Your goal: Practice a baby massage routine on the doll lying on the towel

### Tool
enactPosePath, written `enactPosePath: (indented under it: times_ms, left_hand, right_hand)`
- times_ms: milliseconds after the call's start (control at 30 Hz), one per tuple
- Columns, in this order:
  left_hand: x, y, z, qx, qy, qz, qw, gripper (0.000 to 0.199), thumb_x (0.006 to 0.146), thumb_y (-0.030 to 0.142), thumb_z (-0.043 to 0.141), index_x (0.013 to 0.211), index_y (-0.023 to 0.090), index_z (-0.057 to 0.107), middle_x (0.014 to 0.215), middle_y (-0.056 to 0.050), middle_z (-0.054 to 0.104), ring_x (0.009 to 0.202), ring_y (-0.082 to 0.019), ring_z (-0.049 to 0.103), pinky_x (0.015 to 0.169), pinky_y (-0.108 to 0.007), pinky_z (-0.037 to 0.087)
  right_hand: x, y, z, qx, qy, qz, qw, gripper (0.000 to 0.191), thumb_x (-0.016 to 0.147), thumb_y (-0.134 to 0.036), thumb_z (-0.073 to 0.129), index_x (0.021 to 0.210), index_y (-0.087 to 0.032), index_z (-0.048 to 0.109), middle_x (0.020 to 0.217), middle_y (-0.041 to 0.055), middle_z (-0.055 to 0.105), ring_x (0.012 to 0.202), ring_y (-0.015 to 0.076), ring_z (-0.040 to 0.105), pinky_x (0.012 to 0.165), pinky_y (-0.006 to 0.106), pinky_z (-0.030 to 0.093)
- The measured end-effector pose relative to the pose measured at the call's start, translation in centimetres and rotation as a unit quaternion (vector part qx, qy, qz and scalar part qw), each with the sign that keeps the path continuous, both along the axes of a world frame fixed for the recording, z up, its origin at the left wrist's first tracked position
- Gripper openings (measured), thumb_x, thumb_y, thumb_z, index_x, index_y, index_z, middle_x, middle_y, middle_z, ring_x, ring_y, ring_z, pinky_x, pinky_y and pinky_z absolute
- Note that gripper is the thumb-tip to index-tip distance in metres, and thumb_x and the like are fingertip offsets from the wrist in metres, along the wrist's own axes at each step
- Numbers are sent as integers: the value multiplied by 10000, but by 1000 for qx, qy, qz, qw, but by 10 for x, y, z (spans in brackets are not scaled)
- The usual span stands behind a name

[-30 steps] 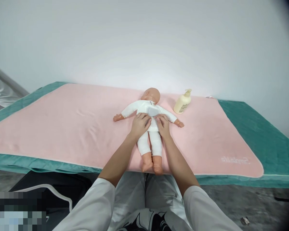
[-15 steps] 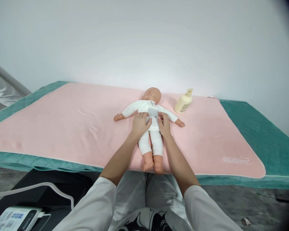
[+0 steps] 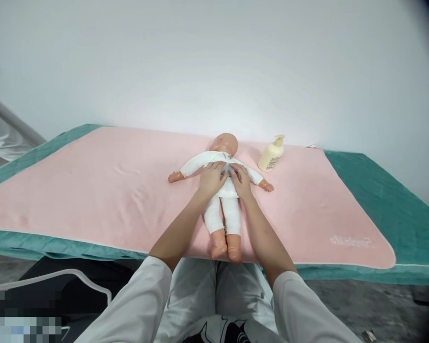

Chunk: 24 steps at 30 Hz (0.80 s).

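Note:
A doll point(image 3: 229, 190) in white clothes lies on its back on a pink mat point(image 3: 146, 190), its head away from me and its feet at the near edge. My left hand point(image 3: 212, 177) rests on one side of its chest, fingers extended over the cloth. On the other side of the chest lies my right hand point(image 3: 241, 180), its fingers slightly bent and apart. Between my hands a small grey patch shows on the chest. Neither hand visibly holds anything.
A cream pump bottle point(image 3: 270, 155) stands on the mat right of the doll's head. Under the mat is a green padded cover point(image 3: 396, 200). A pale wall rises behind. At the lower left, a white cable point(image 3: 71, 272) crosses a dark surface.
Both hands have moved slightly up the doll's chest and closer together, covering more of the grey patch. The doll and the bottle keep their places on the mat.

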<state>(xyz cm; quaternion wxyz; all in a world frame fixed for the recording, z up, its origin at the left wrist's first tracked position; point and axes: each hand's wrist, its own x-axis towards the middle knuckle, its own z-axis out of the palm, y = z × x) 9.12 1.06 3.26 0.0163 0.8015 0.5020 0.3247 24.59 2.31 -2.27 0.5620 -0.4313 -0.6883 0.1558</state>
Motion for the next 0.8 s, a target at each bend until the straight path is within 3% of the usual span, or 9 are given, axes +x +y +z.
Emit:
enactPosePath:
  times_ms: [167,433,800]
  left_hand:
    - [6,2,7,-39,70,33,996,346,934,240,501,1242,139,622,1262,-108,675,1183,-278,573,1003,-408,450]
    - [12,17,19,-66,138,54,987,306,974,261,437,1014,137,713,1042,-132,724,1042,-284,627,863,-388,491]
    - [7,8,4,1,79,62,995,318,962,279,466,1197,175,653,1311,-100,641,1229,-294,525,1030,-449,395]
  right_hand:
    - [2,6,1,-32,-11,6,999,434,958,-537,453,1185,-234,666,1222,101,687,1180,257,592,1086,469,445]
    - [5,23,4,-67,3,5,998,403,948,-535,471,971,-238,743,1013,67,760,997,260,657,960,459,513]
    - [3,14,5,-13,-16,15,1000,411,971,-502,453,1168,-231,692,1238,97,690,1217,237,582,1124,450,432]
